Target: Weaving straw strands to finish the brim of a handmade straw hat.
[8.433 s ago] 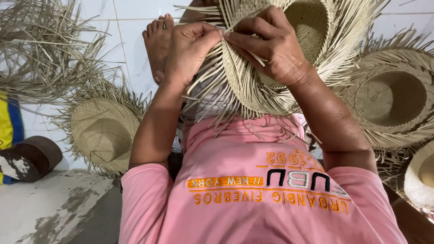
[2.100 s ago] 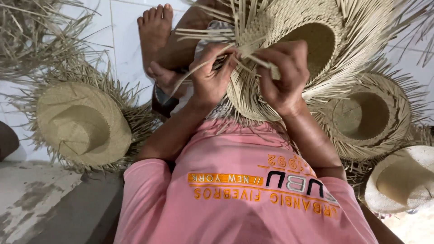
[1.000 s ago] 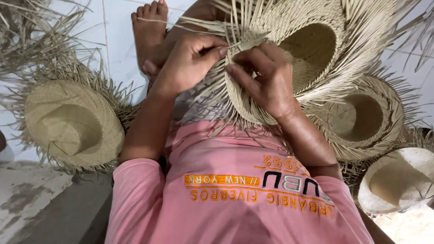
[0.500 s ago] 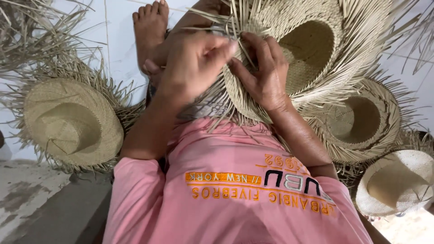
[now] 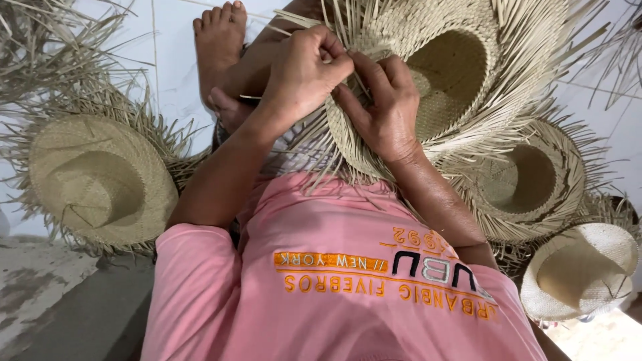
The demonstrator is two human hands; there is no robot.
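An unfinished woven straw hat (image 5: 461,80) rests on my lap, crown hollow facing me, loose straw strips fanning out from its brim. My left hand (image 5: 304,70) is closed over strips at the brim's near-left edge. My right hand (image 5: 384,107) pinches the brim weave right beside it, fingertips touching the left hand. Both hands grip the same stretch of brim. My bare feet (image 5: 224,40) lie on the white floor behind the hands.
A straw hat with a frayed brim (image 5: 100,184) lies on the floor at left. Two more hats (image 5: 528,180) (image 5: 582,271) sit at right. Loose straw (image 5: 47,47) is piled at the upper left. A grey concrete step (image 5: 60,307) is at lower left.
My hands have drawn together on the brim over the last second; the left hand moved right and closed over the strips beside the right hand. The view shifted slightly.
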